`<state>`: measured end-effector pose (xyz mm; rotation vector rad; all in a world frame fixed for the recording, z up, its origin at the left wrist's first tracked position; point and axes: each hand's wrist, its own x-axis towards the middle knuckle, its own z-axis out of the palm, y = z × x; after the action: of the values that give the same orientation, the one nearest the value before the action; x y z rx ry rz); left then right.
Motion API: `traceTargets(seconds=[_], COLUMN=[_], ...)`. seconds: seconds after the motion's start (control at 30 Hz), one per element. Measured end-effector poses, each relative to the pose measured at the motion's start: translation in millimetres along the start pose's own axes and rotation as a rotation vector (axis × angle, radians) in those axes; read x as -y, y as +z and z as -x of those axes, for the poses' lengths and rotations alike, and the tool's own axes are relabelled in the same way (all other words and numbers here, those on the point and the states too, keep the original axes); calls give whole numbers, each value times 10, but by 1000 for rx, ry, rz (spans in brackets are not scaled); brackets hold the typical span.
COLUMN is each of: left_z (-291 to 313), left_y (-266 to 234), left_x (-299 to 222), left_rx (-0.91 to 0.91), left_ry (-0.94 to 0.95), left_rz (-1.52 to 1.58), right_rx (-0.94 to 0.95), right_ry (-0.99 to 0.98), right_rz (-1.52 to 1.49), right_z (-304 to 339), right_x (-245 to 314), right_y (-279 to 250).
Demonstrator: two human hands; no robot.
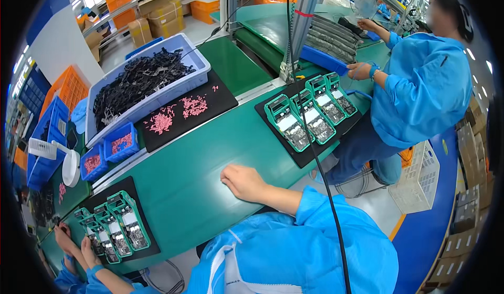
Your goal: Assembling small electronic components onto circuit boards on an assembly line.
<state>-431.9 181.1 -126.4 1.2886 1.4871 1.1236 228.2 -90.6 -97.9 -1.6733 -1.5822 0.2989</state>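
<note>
My right hand (244, 183) rests on the green work surface (184, 183), with its forearm along the near edge. Its fingers are curled in, and nothing shows in them. My left hand is out of view. Right of my hand, a black mat (300, 156) carries several green frames (287, 123) holding circuit boards and white parts. A similar black mat (147, 251) with green-framed boards (129, 220) lies at left. Next to it are two hands (90, 253) that appear to belong to another person; what they hold is too small to make out.
A large pale bin (173, 90) of black parts stands at far left. Pink pieces (160, 120) lie on a dark mat and in small blue bins (119, 141). A black cable (326, 189) hangs across the view. A co-worker (425, 84) stands at right by a blue tray (323, 60).
</note>
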Motion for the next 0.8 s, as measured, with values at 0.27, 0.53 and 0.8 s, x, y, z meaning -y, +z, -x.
traceTargets(seconds=[0.27,0.53,0.8], left_z=[604,1960,3018], left_y=[428,1187,1994], left_x=[-259,-712,-844], left_rx=[52,43,50], left_ry=[-38,-159,-168], left_rz=[96,306,463], right_rx=[79,42,45], right_ry=[-162,-113,-50], right_rz=[-93,-283,-238], right_z=[-143,-598,-1002], right_x=[279,510,105], right_y=[378,953,738])
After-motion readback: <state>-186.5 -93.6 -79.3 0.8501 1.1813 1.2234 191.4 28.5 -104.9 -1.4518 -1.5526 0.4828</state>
